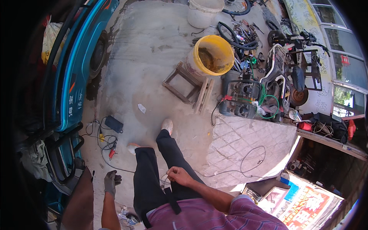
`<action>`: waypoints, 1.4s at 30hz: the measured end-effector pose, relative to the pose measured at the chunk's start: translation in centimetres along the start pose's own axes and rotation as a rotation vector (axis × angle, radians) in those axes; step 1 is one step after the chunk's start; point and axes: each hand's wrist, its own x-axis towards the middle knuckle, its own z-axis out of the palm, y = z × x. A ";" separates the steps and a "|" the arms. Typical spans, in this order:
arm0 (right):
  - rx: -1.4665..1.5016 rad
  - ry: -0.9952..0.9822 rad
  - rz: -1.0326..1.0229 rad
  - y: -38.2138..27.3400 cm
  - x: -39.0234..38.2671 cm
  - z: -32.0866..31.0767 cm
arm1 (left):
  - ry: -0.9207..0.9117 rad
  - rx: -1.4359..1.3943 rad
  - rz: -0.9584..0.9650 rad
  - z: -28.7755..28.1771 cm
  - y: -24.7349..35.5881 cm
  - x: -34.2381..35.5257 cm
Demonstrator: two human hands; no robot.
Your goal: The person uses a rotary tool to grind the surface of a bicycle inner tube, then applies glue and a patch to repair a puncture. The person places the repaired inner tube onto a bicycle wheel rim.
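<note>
My left hand (111, 181), in a dark grey glove, hangs beside my left leg with its fingers loosely parted and nothing in them. Nearest to it are the brown panel (81, 203) of the blue vehicle and a thin black cable on the ground. My bare right hand (179, 176) is closed in front of my right thigh. What its fingers hold, if anything, is hidden; a thin pale loop of wire (164, 179) shows just beside it. Farther off lies a black charger-like box (114, 124), with cables and a red clip (112, 154) near it.
A blue vehicle (76, 82) lines the left side. Ahead stand a yellow-rimmed bucket (199, 59), a wooden stool frame (172, 85) and a pale bucket (194, 15). Tools, tyres and a stripped scooter frame (274, 69) crowd the right. A cable (222, 173) crosses the tiled ground.
</note>
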 end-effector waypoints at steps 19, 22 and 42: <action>0.345 0.292 0.010 -0.9 -4.5 -17.5 | -0.112 0.361 -0.018 14.2 8.7 -4.2; 0.478 0.442 -0.088 -2.1 -6.1 -22.0 | -0.132 0.417 -0.019 14.7 9.5 -2.8; 1.144 0.761 -0.298 -14.2 1.3 -59.1 | -0.096 0.611 -0.082 33.8 18.8 -7.5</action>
